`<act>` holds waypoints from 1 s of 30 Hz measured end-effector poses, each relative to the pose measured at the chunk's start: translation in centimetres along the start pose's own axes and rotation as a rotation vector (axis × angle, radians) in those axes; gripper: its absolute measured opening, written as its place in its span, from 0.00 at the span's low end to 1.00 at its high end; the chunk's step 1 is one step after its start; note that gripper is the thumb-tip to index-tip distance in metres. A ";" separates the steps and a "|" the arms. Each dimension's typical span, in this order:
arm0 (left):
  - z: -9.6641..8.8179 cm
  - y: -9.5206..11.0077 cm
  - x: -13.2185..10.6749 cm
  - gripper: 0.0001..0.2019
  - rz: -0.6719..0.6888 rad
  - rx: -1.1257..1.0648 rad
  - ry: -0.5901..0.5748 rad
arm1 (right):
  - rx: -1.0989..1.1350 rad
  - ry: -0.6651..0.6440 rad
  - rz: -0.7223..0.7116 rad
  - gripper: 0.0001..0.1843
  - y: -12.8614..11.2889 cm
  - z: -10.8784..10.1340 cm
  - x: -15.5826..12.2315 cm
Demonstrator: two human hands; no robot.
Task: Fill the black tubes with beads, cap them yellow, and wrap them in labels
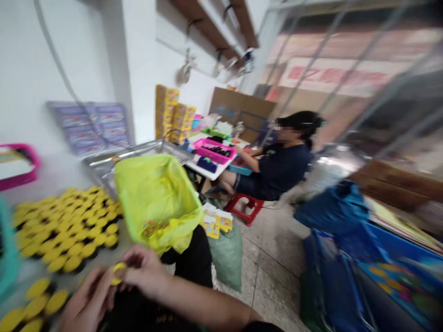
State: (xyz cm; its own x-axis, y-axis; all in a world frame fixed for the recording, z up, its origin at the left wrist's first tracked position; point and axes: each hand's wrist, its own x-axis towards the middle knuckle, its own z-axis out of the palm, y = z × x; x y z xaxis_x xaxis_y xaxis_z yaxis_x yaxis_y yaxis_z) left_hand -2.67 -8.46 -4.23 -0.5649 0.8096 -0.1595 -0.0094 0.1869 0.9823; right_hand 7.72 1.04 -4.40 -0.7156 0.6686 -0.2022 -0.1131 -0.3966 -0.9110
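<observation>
A small round yellow piece (118,273) is pinched between my two hands, low in the view over my lap. My left hand (88,297) grips it from the left, and the fingers of my right hand (143,267) close on its right side. Many yellow-topped discs with dark sides (69,226) lie spread on the table to the left, with several more (36,304) nearer me. Just beyond my hands stands a basket lined with a yellow-green bag (148,184), with small multicoloured pieces (154,228) at its bottom. The picture is blurred by motion.
A co-worker (284,157) sits behind a white table with a pink basket (214,151), beside a red stool (245,207). A green sack (226,253) with yellow cards stands by my leg. Blue bins (332,272) fill the right. A metal tray (104,161) lies behind the lined basket.
</observation>
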 end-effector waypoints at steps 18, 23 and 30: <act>0.0 -1.7 -2.1 0.23 -0.143 -0.263 -0.129 | -0.689 -0.178 -0.240 0.19 1.0 -1.7 -2.2; -1.6 -1.2 -2.8 0.23 -0.118 -0.179 -0.138 | -1.016 -0.088 -0.503 0.14 1.7 -1.6 -0.4; -7.6 -1.9 -5.8 0.09 0.432 0.450 0.495 | -1.233 -0.097 -0.495 0.15 3.4 -1.5 3.5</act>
State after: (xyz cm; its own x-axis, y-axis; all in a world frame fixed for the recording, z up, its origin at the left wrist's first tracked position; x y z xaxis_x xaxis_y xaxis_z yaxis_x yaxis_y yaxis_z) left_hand -5.64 -17.78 -4.47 -0.7449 0.5398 0.3920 0.5681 0.2053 0.7969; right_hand 5.90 2.99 -8.74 -0.8319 0.5085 0.2221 0.2831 0.7332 -0.6183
